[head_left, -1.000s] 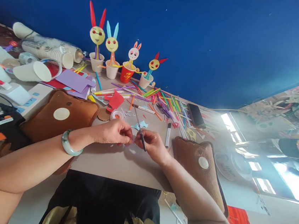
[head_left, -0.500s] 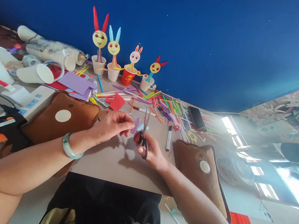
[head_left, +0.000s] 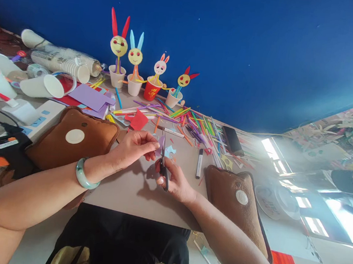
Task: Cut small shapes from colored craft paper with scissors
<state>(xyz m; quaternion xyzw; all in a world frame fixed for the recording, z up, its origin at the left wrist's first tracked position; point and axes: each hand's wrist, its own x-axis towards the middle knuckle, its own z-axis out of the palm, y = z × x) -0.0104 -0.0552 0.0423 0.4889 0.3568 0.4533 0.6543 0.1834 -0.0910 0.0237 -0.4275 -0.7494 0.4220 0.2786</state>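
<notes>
A small piece of purple paper (head_left: 160, 145) is pinched between the thumb and fingers of my left hand (head_left: 140, 146), above the table's middle. Black-handled scissors (head_left: 163, 173) are held in my right hand (head_left: 176, 180), fingers closed round the handles. Their blades point away from me and lie against the paper's right edge. Light blue paper scraps (head_left: 170, 150) rest on the table just beyond the blades.
Brown pouches lie at left (head_left: 92, 133) and right (head_left: 234, 197). A glue gun (head_left: 10, 150) is far left. Behind are purple sheets (head_left: 91, 98), red paper (head_left: 139, 120), scattered colored sticks, a phone (head_left: 233, 140) and several cups with rabbit-faced figures. A marker (head_left: 199, 164) lies right of my hands.
The scissors have moved slightly left and turned, bringing the blades against the purple paper. My right hand has shifted left with them, while my left hand stays nearly in place.
</notes>
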